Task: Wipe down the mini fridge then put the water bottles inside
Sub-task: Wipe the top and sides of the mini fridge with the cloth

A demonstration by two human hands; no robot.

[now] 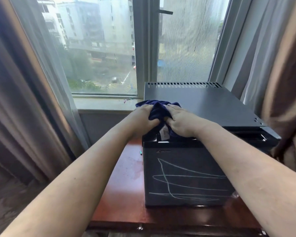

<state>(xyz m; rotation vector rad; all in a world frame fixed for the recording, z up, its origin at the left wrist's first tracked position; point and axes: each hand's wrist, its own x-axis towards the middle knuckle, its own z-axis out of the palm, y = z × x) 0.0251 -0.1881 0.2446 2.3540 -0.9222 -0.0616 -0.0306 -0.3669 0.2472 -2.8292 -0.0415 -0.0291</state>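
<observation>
the front edge of the reddish tabletop (126, 194) runs along the bottom of the view. the mini fridge (186, 177) stands on its right part, dark door closed and facing the camera, so the inside is hidden. pale scribbled lines (178, 178) cross the door. left of the fridge an open strip of tabletop reaches to the left edge, with a small green object (140, 153) lying near the fridge's upper front corner.

at the front left corner of the fridge's top, both hands bunch a dark blue cloth (158, 108). the left hand (143, 118) grips it with curled fingers. the right hand (181, 122) pinches it with the thumb, fingers laid over the fabric. the cloth touches the top. the rest of that flat top spreads open to the right and back, as far as a row of vent slots (183, 85) at the rear edge.

behind it are the window sill (102, 103) and the window (99, 48), with curtains (24, 100) close on both sides.
</observation>
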